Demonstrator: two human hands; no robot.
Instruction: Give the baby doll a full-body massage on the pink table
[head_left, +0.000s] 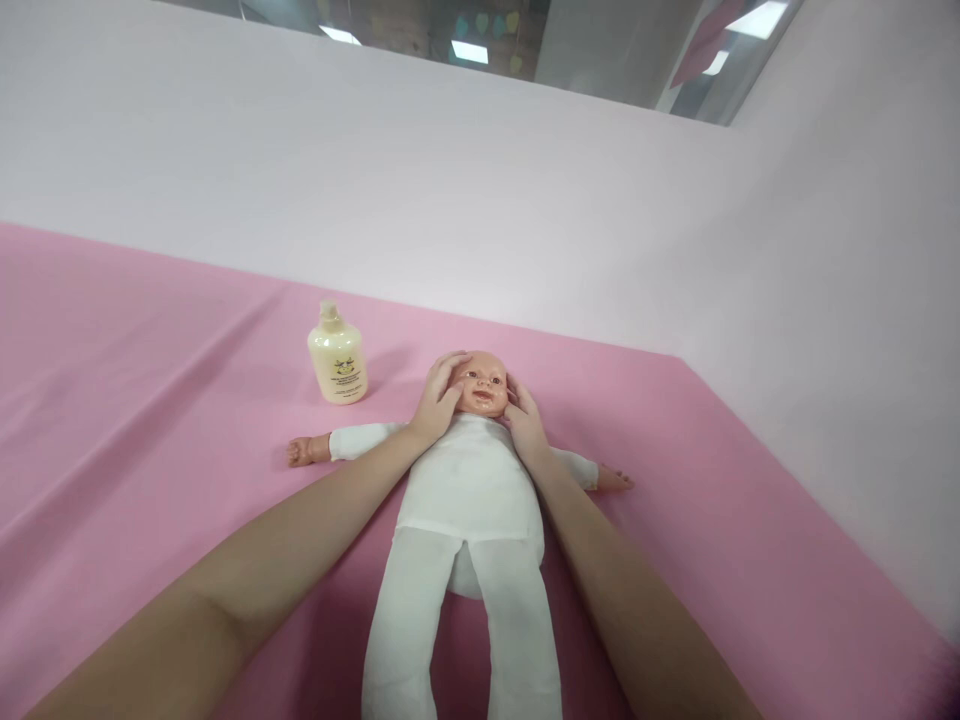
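A baby doll in a white top and trousers lies on its back with both arms spread out sideways. My left hand rests along the side of the doll's head at picture left, its fingers lying up past the temple and the thumb by the cheek. On the opposite side, my right hand lies against cheek and ear with its fingers stretched upward. Both palms cup the head without closing round it. My forearms pass on either side of the doll's body and cover parts of its sleeves.
A pale yellow pump bottle with a printed label stands upright beyond the doll's outstretched arm, at picture left. The pink cloth under everything has a long crease. Behind rises a white wall with a window above it.
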